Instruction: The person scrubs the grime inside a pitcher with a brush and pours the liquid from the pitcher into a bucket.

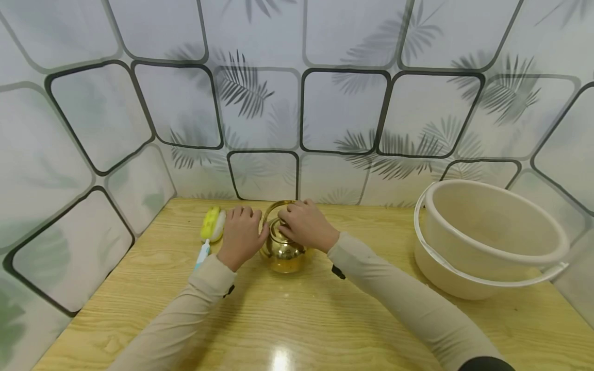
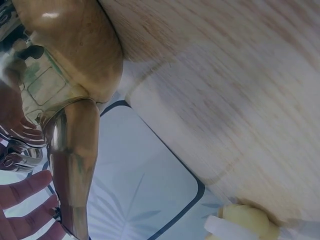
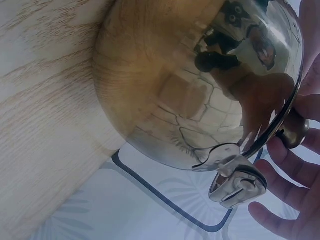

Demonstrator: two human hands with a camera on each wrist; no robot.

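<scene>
A shiny gold metal kettle (image 1: 283, 251) with a round lid and an arched handle (image 1: 270, 207) stands on the wooden table. My left hand (image 1: 241, 236) is at its left side, with the fingertips right at the spout (image 2: 75, 165) in the left wrist view; the thumb is hidden there. Over the top of the kettle, my right hand (image 1: 307, 224) pinches the lid knob (image 3: 295, 130). The other fingers of that hand spread beside the metal handle bracket (image 3: 239, 185) in the right wrist view. Both hands are mirrored in the kettle's polished body.
A yellow and white sponge brush (image 1: 211, 223) with a blue and white handle (image 1: 202, 254) lies left of the left hand. On the right side of the table (image 1: 297, 330) stands a large beige bucket (image 1: 487, 265) with a white bail handle. Patterned walls border the table's back and sides.
</scene>
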